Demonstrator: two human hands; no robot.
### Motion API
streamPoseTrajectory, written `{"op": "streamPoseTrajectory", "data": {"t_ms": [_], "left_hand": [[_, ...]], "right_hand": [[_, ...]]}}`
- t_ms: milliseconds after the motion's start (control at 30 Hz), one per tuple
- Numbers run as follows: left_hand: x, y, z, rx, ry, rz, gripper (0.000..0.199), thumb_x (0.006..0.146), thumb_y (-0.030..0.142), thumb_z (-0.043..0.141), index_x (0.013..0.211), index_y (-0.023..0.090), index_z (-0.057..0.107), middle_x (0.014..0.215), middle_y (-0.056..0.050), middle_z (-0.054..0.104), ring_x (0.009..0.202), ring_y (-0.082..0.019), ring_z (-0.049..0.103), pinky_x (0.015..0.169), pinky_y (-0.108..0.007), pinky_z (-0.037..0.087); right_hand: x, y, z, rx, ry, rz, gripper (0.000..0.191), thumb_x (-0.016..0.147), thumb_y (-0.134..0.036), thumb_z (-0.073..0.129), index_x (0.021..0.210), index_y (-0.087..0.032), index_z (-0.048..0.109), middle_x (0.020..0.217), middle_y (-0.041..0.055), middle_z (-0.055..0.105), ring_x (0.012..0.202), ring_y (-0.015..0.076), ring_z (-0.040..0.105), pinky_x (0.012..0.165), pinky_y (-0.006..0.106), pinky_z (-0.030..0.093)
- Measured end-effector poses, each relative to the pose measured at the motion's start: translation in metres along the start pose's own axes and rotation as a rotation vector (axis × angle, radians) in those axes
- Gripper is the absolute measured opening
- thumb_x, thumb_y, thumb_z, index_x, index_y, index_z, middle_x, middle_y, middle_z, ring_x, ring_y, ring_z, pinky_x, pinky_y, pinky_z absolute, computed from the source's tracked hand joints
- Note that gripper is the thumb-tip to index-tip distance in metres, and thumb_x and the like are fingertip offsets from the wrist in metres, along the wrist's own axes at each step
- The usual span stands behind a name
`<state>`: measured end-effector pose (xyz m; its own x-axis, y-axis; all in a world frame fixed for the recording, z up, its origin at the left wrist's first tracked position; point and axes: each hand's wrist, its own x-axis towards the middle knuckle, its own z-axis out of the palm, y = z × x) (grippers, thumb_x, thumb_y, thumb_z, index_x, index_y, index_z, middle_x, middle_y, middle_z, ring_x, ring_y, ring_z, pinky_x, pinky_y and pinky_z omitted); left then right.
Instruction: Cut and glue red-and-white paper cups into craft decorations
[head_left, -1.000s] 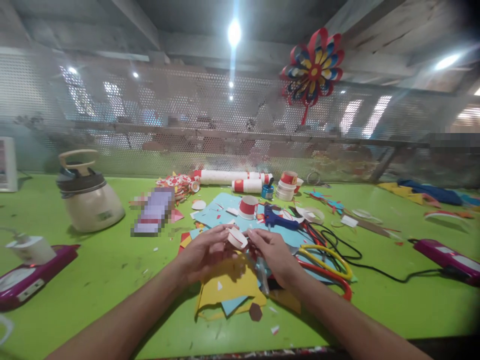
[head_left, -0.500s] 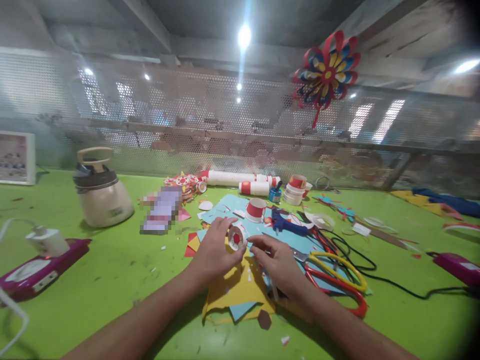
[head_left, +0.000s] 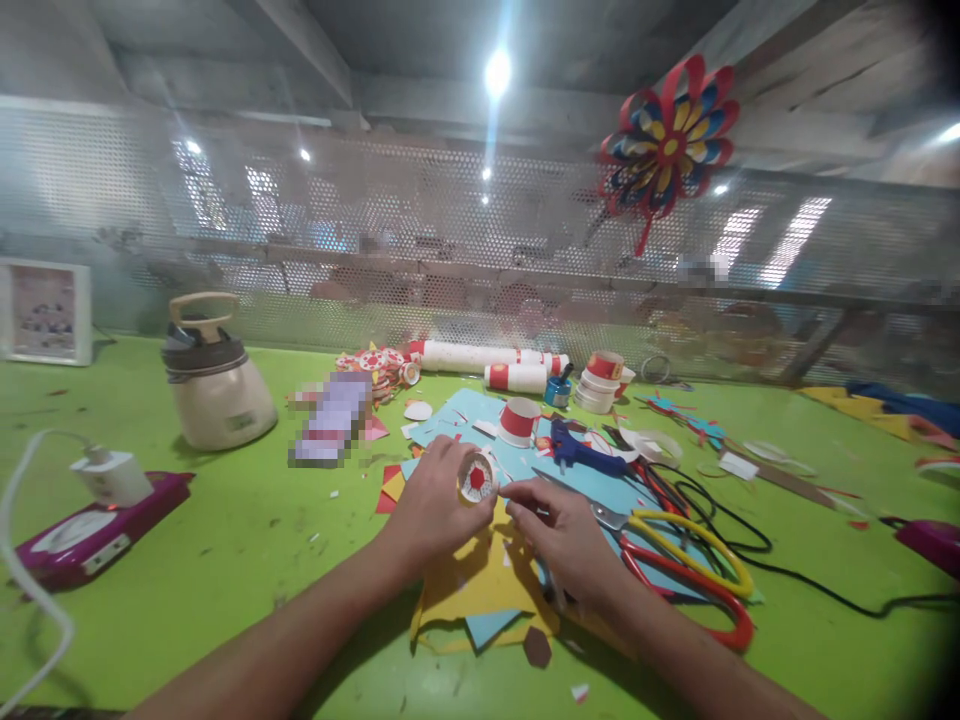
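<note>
My left hand is closed around a small white paper cup, whose open end faces me and shows a red hexagon with spots round it inside. My right hand is just to the right, its thumb and forefinger drawn together by the cup's rim; whatever they hold, if anything, is too small to make out. Yellow paper lies below both hands, with a blue scrap and a brown hexagon at its near edge. Scissors with yellow and red handles rest right of my right hand.
Behind my hands are a red-banded cup, a blue glue gun and light blue paper. Further back lie white paper tubes. On the left stand a jug and a purple power strip; black cords run right.
The whole view has shifted slightly, so things appear further right. My left hand still holds the cup, and my right fingers stay close to its rim.
</note>
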<state>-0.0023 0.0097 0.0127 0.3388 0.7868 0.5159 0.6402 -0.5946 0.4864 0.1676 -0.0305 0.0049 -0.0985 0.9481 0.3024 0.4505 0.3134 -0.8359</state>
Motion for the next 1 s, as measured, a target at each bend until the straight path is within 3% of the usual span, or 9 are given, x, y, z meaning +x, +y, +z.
{"op": "streamPoseTrajectory", "data": {"t_ms": [133,200,300,433,567,767,900,1000], "left_hand": [[0.01,-0.008,-0.012,0.097,-0.021,-0.114,0.024,0.081,0.03,0.055,0.101,0.018,0.06,0.092,-0.006,0.057,0.088,-0.02,0.057,0.081,-0.031,0.047],[0.018,-0.014,-0.026,0.167,-0.064,-0.161,0.029,0.082,0.037,0.054,0.104,0.019,0.061,0.092,-0.006,0.058,0.087,-0.021,0.058,0.077,-0.032,0.047],[0.026,-0.028,-0.053,0.286,-0.159,-0.214,0.028,0.079,0.042,0.054,0.091,0.019,0.064,0.086,-0.006,0.06,0.081,-0.023,0.058,0.07,-0.033,0.045],[0.024,-0.053,-0.076,0.45,-0.241,-0.292,0.027,0.074,0.039,0.059,0.091,0.018,0.062,0.091,-0.011,0.062,0.089,-0.029,0.058,0.071,-0.034,0.043],[0.013,-0.073,-0.075,0.555,-0.334,-0.343,0.021,0.078,0.033,0.055,0.087,0.016,0.062,0.095,-0.015,0.065,0.083,-0.028,0.062,0.068,-0.034,0.043],[0.014,-0.077,-0.062,0.658,-0.327,-0.344,0.028,0.089,0.033,0.043,0.093,0.013,0.062,0.099,-0.019,0.066,0.081,-0.028,0.064,0.065,-0.034,0.044],[0.017,-0.079,-0.058,0.679,-0.34,-0.351,0.028,0.092,0.035,0.046,0.092,0.012,0.062,0.089,-0.011,0.067,0.077,-0.021,0.063,0.068,-0.036,0.048],[0.016,-0.083,-0.056,0.67,-0.34,-0.339,0.029,0.092,0.039,0.05,0.099,0.013,0.061,0.092,-0.006,0.066,0.081,-0.018,0.062,0.075,-0.037,0.049]], "right_hand": [[-0.002,0.001,0.001,-0.026,-0.012,-0.017,0.023,0.084,-0.026,0.051,0.092,-0.015,0.069,0.083,0.006,0.066,0.074,0.0187,0.061,0.065,0.03,0.048],[-0.004,0.001,0.002,-0.044,-0.029,-0.032,0.023,0.085,-0.027,0.05,0.092,-0.015,0.069,0.084,0.0061,0.065,0.074,0.0189,0.06,0.065,0.03,0.048],[-0.007,0.0,0.003,-0.076,-0.065,-0.057,0.021,0.084,-0.026,0.051,0.086,-0.016,0.069,0.079,0.0054,0.065,0.071,0.0187,0.059,0.064,0.03,0.046],[-0.008,-0.004,0.004,-0.099,-0.074,-0.087,0.023,0.083,-0.023,0.048,0.084,-0.015,0.07,0.079,0.0061,0.065,0.072,0.0184,0.059,0.066,0.03,0.046],[-0.008,-0.005,0.003,-0.11,-0.053,-0.132,0.026,0.085,-0.025,0.047,0.088,-0.013,0.07,0.077,0.0064,0.064,0.07,0.0182,0.058,0.064,0.03,0.045],[-0.008,-0.004,0.003,-0.131,-0.043,-0.171,0.022,0.084,-0.02,0.048,0.085,-0.016,0.07,0.076,0.005,0.066,0.07,0.0178,0.06,0.065,0.029,0.046],[-0.009,-0.003,0.001,-0.141,-0.029,-0.189,0.022,0.085,-0.02,0.047,0.085,-0.017,0.069,0.077,0.0049,0.067,0.07,0.0176,0.062,0.064,0.028,0.047],[-0.009,-0.003,0.001,-0.146,-0.022,-0.209,0.022,0.086,-0.02,0.048,0.086,-0.017,0.069,0.076,0.0042,0.067,0.07,0.017,0.061,0.065,0.028,0.047]]}}
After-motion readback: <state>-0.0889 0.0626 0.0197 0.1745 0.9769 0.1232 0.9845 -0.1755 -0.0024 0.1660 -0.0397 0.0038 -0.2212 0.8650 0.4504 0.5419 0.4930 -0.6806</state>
